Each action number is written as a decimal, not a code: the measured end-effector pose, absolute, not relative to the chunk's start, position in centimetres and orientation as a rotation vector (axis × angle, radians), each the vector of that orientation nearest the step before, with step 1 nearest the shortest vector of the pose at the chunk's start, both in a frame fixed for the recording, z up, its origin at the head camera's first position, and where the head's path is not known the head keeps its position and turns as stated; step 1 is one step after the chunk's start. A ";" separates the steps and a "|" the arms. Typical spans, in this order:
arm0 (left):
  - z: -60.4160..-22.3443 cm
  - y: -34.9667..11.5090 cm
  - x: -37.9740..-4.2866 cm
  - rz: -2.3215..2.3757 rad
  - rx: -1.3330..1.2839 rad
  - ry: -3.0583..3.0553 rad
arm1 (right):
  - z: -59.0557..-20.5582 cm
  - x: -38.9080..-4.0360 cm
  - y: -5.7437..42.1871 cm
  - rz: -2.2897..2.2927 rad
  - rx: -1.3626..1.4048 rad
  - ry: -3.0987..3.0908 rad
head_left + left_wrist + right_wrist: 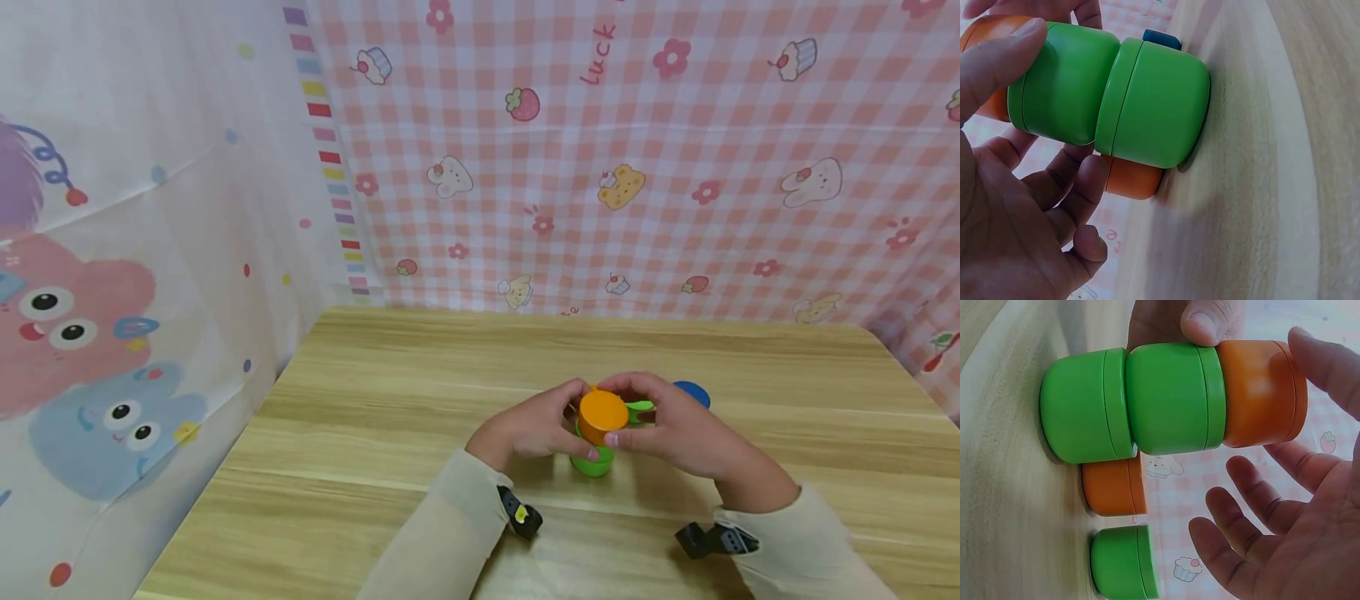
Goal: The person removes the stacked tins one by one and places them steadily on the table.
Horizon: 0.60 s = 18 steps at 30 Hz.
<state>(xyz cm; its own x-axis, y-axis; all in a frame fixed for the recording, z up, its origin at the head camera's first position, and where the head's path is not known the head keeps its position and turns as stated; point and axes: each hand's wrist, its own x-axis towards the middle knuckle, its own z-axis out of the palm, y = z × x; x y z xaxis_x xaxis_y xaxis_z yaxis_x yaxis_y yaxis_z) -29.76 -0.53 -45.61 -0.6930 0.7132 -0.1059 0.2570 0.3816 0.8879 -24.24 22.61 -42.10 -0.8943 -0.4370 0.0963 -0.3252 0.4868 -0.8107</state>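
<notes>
Three small rounded, lidded jars form a stack on the table: a green jar [592, 465] at the bottom, another green jar [1169, 400] in the middle and an orange jar [603, 412] on top. My left hand [536, 421] holds the middle green jar, its thumb lying across the side near the lid. From the other side, my right hand [675, 425] pinches the orange jar between thumb and index finger, while its other fingers stay apart from the stack. The middle jar sits slightly off-centre over the bottom one.
Close behind the stack stand another orange jar [1110, 487] and a third green jar [1119, 562]. A blue-topped jar [693, 393] is partly hidden behind my right hand. The wooden table [360, 417] meets a pink checked cloth [480, 225] at the back and a white printed cloth [225, 208] at left.
</notes>
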 end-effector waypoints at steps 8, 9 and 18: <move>-45.6 -0.6 -29.7 1.275 0.828 2.160 | -42.1 -24.3 22.7 -1.387 -0.671 2.598; -45.6 -0.6 -29.7 1.276 0.829 2.159 | -42.2 -24.3 22.8 -1.393 -0.673 2.597; -45.7 -0.6 -29.6 1.290 0.806 2.141 | -42.2 -24.6 23.5 -1.486 -0.659 2.580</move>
